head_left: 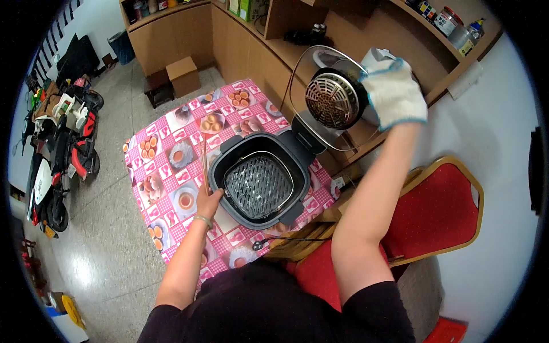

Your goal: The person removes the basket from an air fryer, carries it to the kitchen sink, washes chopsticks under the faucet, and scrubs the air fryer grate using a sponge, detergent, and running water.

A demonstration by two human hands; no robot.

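White-gloved right hand (396, 91) grips raised air-fryer lid (333, 100); left hand (208, 203) holds chopsticks (204, 163) at rim of black pot (299, 171), slotted basket (257, 184) inside, pink-checked tabletop (171, 172) below.

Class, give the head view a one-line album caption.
Gloved right hand at the raised air fryer lid, left hand with chopsticks beside the pot.

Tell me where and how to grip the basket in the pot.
Probably pinch the wire handle mid-arc, coming from above: it curves along the right side of the basket, and the walls of the pot ring it, blocking a sideways approach.
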